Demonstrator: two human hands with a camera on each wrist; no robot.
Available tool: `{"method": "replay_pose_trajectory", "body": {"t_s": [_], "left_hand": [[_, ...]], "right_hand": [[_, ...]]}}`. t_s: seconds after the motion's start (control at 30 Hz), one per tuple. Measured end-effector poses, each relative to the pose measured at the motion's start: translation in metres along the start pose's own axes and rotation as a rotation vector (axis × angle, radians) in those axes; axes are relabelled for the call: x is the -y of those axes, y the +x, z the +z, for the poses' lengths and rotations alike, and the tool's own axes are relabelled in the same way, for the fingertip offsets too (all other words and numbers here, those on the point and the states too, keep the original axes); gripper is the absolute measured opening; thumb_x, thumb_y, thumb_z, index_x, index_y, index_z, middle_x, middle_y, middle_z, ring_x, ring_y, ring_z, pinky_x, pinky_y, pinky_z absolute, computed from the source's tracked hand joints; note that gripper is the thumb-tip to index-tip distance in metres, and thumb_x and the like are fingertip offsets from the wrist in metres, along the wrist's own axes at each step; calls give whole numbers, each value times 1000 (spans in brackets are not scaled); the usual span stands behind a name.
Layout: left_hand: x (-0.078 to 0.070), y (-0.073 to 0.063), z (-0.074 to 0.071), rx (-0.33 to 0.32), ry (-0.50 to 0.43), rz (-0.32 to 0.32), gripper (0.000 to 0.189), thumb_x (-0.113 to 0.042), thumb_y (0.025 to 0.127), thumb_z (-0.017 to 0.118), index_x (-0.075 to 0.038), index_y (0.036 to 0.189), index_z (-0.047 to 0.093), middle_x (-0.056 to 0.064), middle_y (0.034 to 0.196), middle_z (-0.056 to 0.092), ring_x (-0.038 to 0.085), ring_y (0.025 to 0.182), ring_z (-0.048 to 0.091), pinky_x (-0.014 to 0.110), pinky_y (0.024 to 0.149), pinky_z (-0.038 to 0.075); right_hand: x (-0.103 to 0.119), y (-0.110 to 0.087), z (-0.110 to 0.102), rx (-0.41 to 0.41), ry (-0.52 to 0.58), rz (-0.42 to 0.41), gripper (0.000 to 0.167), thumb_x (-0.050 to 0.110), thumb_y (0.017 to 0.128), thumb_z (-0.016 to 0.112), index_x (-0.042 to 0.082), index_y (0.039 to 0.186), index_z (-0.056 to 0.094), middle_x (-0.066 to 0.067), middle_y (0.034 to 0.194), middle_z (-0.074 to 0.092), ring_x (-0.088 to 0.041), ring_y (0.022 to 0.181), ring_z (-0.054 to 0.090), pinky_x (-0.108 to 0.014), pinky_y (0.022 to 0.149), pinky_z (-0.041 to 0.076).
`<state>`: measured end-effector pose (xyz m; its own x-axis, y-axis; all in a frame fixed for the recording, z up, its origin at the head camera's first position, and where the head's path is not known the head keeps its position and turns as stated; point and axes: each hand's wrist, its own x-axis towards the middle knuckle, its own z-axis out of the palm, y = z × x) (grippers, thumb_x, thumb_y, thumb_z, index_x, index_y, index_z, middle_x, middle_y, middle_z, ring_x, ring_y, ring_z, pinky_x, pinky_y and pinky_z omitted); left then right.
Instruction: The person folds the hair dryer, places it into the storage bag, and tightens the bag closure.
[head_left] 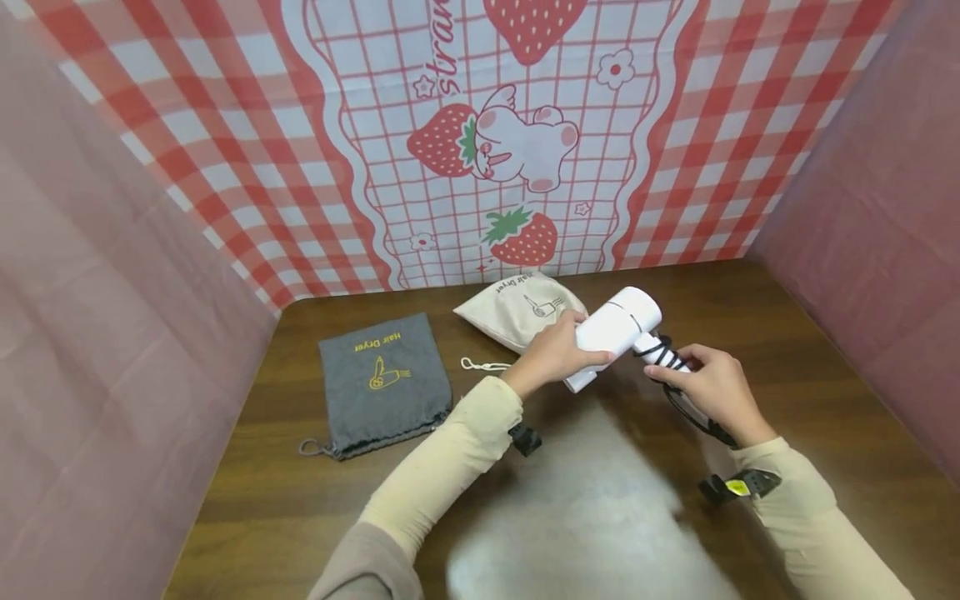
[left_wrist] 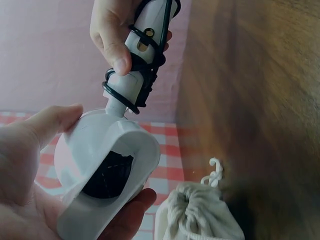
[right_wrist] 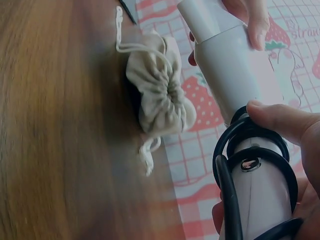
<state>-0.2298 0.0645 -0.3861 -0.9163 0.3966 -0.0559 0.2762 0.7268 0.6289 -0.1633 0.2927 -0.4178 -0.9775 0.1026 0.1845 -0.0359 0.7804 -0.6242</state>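
Both hands hold a white hair dryer [head_left: 609, 330] above the table. My left hand [head_left: 557, 348] grips its barrel near the flat nozzle [left_wrist: 142, 145], with the thumb on one side and fingers on the other. The handle [left_wrist: 150, 30] is in my right hand [head_left: 712, 379], thumb along it. A black cord [right_wrist: 227, 195] winds round the handle in several loops, and part of it hangs below the right hand. Just behind the left hand lies a cream drawstring bag [head_left: 513, 310], printed "Hair Dryer", its neck gathered.
A flat grey drawstring bag [head_left: 386, 383] with yellow print lies to the left on the brown wooden table [head_left: 262, 508]. A strawberry-patterned cloth [head_left: 517, 150] hangs at the back. Pink curtains [head_left: 862, 225] stand on both sides.
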Motion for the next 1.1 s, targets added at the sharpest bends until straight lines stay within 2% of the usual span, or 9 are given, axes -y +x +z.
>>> {"method": "replay_pose_trajectory", "body": {"t_s": [0.13,0.33,0.43,0.53,0.7,0.77,0.87,0.97,1.1], "left_hand": [[7,-3,-6,29,28,23,76,-49,83,72,-10,141,42,8,123,65,18,98,64,25,77,49],[19,-5,-15,84,60,85,64,-49,84,71,-6,128,52,6,107,65,14,84,62,21,67,48],[26,-9,-17,97,38,64,66,-49,83,72,-5,128,52,7,108,64,14,86,62,21,68,48],[31,-14,-18,103,-5,11,76,-50,81,73,-4,134,46,10,111,64,16,89,61,23,72,49],[37,-20,-21,82,-47,-47,84,-52,79,74,-4,139,39,13,113,64,19,91,63,25,74,50],[39,-22,-22,73,-43,-41,81,-53,80,73,-4,136,42,12,113,63,18,90,63,24,73,50],[45,-25,-24,75,-55,-14,64,-50,81,73,-5,121,54,9,104,65,16,83,63,23,69,50],[51,-27,-25,70,-51,-21,54,-50,80,73,-7,109,57,6,96,64,15,78,62,22,65,49],[57,-32,-29,35,-48,-93,65,-54,78,74,-6,117,54,7,100,63,17,82,60,24,66,48]], "right_hand": [[6,1,7,-6,5,-3,49,40,76,81,-3,94,68,-13,76,64,-16,65,50,-25,55,39],[20,0,19,-33,-20,-67,45,38,73,84,-1,89,69,-11,72,64,-16,62,51,-26,55,39],[27,-2,23,-36,-34,-102,44,37,72,85,-1,87,69,-10,71,65,-16,61,52,-27,54,39],[32,-4,26,-22,-35,-108,44,37,72,85,-1,88,69,-10,72,65,-16,61,52,-27,55,40],[42,-5,30,-5,-25,-110,46,38,72,84,-1,91,70,-11,75,67,-18,64,54,-28,57,41],[46,-5,33,-1,-23,-119,46,38,72,84,-1,91,70,-12,77,68,-18,64,54,-28,57,41],[50,-5,39,14,-20,-138,47,38,72,84,-1,92,70,-12,79,69,-19,66,55,-28,58,41],[54,-5,46,29,-14,-157,45,37,71,85,-1,92,71,-12,79,70,-18,65,56,-29,58,41],[60,-4,54,33,0,-172,40,33,71,85,1,90,71,-10,76,69,-17,64,54,-29,58,41]]}}
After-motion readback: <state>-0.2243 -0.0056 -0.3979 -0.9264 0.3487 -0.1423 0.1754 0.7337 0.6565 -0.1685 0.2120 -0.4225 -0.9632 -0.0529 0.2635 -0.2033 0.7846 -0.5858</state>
